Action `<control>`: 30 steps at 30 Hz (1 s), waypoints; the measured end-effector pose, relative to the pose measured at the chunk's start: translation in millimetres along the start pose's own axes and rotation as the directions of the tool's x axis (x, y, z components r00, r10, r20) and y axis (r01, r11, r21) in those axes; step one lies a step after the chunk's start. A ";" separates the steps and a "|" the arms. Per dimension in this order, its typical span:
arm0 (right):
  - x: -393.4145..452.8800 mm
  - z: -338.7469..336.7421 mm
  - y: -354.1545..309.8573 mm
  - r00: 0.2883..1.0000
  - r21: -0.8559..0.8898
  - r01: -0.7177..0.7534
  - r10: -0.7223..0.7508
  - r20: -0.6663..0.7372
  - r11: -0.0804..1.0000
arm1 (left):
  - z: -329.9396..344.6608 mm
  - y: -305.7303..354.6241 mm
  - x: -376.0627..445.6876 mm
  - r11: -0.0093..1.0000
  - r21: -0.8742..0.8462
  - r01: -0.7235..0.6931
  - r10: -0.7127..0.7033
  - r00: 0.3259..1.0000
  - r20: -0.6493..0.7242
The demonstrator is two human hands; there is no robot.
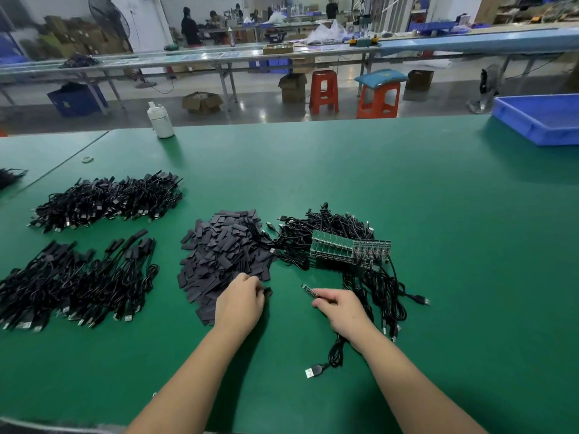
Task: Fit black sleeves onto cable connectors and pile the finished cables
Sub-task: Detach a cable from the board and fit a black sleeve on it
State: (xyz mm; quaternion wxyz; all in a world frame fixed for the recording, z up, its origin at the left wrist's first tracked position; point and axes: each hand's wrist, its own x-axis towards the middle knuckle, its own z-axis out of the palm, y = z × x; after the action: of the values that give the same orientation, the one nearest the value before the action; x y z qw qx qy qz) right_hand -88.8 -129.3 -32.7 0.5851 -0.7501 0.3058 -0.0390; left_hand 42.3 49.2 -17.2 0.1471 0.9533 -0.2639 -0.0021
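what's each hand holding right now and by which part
Left hand pinches a black sleeve by its edge; right hand grips a cable connector near its rear end.

Your two forearms come into view from the bottom edge, both bare from the elbow down, with no sleeves, gloves, watch, rings or bands showing. Your left hand (239, 303) and right hand (340, 308) are bare too, with short, plain, unpainted nails where the fingertips can be made out.
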 end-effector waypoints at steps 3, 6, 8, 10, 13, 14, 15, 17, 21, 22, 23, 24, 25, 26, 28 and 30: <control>-0.7 -2.0 2.3 0.999 -0.041 -0.008 0.010 0.038 0.999 | -0.4 8.8 -1.6 0.981 -0.190 -0.037 0.029 0.999 -0.043; -2.7 -3.2 0.4 0.996 -0.038 -0.003 0.006 0.093 0.999 | 1.9 22.6 -7.0 0.829 -0.559 0.028 0.043 0.993 0.114; -4.4 -3.7 -1.5 0.993 -0.009 -0.009 0.009 0.117 1.000 | 7.5 27.9 -12.9 0.756 -0.651 0.064 0.052 0.986 0.158; -5.4 -4.3 -2.7 0.992 0.030 -0.027 0.023 0.124 0.999 | 13.8 29.3 -19.4 0.694 -0.708 0.128 0.042 0.975 0.218; -5.1 -4.3 -2.2 0.990 0.056 -0.072 0.065 0.128 0.996 | 23.3 24.5 -27.5 0.630 -0.753 0.189 0.022 0.965 0.261; -4.7 -4.0 -2.0 0.989 0.058 -0.088 0.080 0.126 0.994 | 24.7 23.4 -29.1 0.605 -0.769 0.204 0.008 0.965 0.263; -4.2 -3.6 -1.7 0.988 0.063 -0.101 0.093 0.124 0.993 | 25.6 22.6 -30.1 0.589 -0.780 0.214 -0.001 0.964 0.264; -3.6 -3.3 -1.0 0.987 0.070 -0.119 0.110 0.119 0.990 | 27.8 22.8 -32.1 0.594 -0.777 0.210 -0.001 0.966 0.260; -1.8 -2.6 1.9 0.986 0.084 -0.136 0.126 0.113 0.987 | 29.9 28.1 -34.4 0.620 -0.765 0.174 0.000 0.975 0.222; -1.1 -1.9 2.6 0.985 0.098 -0.141 0.130 0.112 0.985 | 30.0 28.7 -34.4 0.627 -0.761 0.166 -0.004 0.978 0.210; -0.6 -1.2 3.2 0.985 0.109 -0.146 0.134 0.110 0.983 | 30.0 28.5 -34.5 0.629 -0.761 0.160 -0.010 0.980 0.199; -0.1 -0.5 3.9 0.985 0.114 -0.149 0.137 0.107 0.982 | 30.0 28.4 -34.8 0.623 -0.766 0.159 -0.017 0.981 0.191; 0.2 0.1 4.5 0.985 0.111 -0.150 0.138 0.104 0.983 | 29.7 27.9 -35.3 0.616 -0.771 0.161 -0.021 0.982 0.188; 0.4 0.3 4.8 0.985 0.103 -0.146 0.136 0.102 0.984 | 29.3 27.7 -35.7 0.608 -0.777 0.162 -0.021 0.982 0.188; 0.4 0.4 5.2 0.986 0.100 -0.144 0.134 0.103 0.984 | 28.1 27.5 -36.4 0.590 -0.790 0.165 -0.021 0.982 0.190; 0.7 0.3 5.5 0.985 0.108 -0.149 0.138 0.104 0.983 | 27.2 28.5 -36.6 0.575 -0.801 0.169 -0.025 0.982 0.189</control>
State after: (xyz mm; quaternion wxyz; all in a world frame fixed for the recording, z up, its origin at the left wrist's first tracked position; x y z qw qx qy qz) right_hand -90.4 -130.0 -38.0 0.6427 -0.6922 0.3277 0.0219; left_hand -5.8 36.7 -37.9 0.5456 0.7896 -0.1915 -0.2056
